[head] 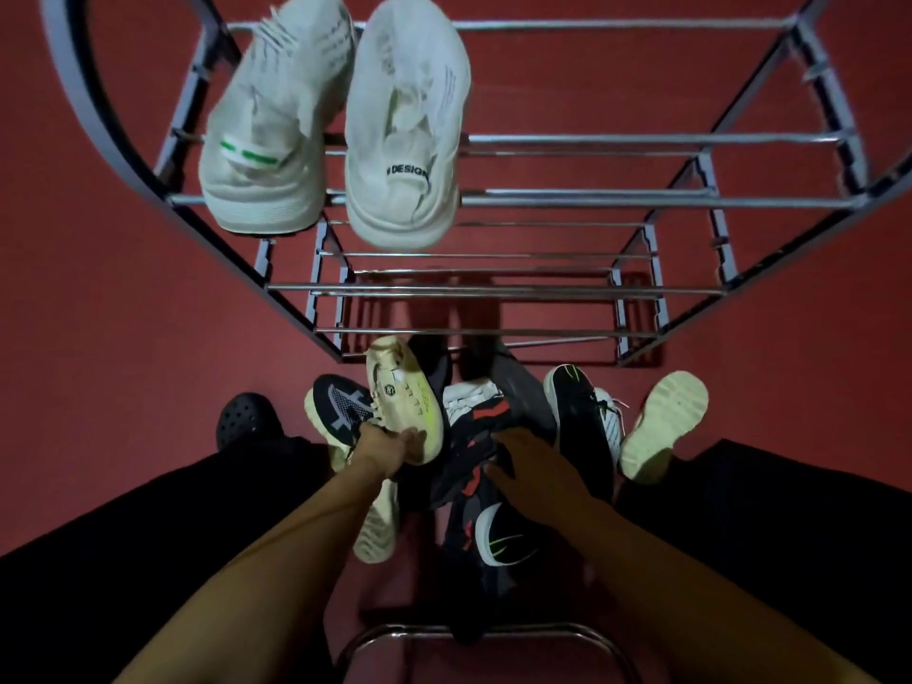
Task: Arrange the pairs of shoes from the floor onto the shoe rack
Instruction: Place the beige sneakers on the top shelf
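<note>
A metal shoe rack [592,199] stands in front of me, seen from above. A pair of white sneakers [340,120] rests on its top shelf at the left. Several shoes lie in a pile on the red floor below. My left hand [390,449] grips a shoe turned over so that its cream sole with a yellow-green tip [402,397] faces up. Just left of it lies a dark navy and grey sneaker [340,404]. My right hand [535,469] rests with spread fingers on a black shoe with red marks [476,436].
A black shoe with a green logo [580,417] and an overturned cream-soled shoe [664,422] lie at the right of the pile. Another black and white shoe [503,540] lies nearer me. My foot in a black clog [247,417] is at the left. A chrome stool rim [474,634] is below.
</note>
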A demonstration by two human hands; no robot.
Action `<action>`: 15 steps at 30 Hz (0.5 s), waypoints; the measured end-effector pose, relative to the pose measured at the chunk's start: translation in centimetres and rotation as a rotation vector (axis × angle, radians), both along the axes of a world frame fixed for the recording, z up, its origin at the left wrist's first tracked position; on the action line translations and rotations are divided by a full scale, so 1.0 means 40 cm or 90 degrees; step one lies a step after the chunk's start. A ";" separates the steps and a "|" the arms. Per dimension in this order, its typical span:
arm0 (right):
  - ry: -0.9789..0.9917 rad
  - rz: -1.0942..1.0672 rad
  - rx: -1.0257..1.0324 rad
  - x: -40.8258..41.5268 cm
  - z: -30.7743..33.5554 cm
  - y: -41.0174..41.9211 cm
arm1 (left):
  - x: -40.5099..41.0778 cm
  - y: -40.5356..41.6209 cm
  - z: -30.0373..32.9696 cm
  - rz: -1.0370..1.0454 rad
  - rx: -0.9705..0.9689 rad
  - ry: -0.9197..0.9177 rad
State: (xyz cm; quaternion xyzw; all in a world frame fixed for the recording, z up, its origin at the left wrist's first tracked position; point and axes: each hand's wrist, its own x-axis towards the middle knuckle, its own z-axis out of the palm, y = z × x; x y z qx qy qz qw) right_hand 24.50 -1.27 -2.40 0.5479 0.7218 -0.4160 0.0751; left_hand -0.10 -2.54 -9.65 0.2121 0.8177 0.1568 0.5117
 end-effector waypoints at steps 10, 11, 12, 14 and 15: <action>0.018 -0.040 -0.030 -0.014 -0.035 0.052 | 0.005 -0.001 -0.060 0.176 -0.088 -0.131; 0.019 -0.042 -0.033 -0.012 -0.035 0.053 | 0.002 0.003 -0.047 0.161 -0.075 -0.122; 0.020 -0.045 -0.034 -0.009 -0.033 0.054 | -0.001 0.009 -0.037 0.127 -0.053 -0.089; 0.035 -0.045 -0.023 -0.009 -0.024 0.051 | -0.016 0.014 -0.006 0.013 -0.015 0.006; 0.048 -0.046 -0.013 -0.010 -0.018 0.049 | -0.027 0.016 0.020 -0.070 -0.018 0.056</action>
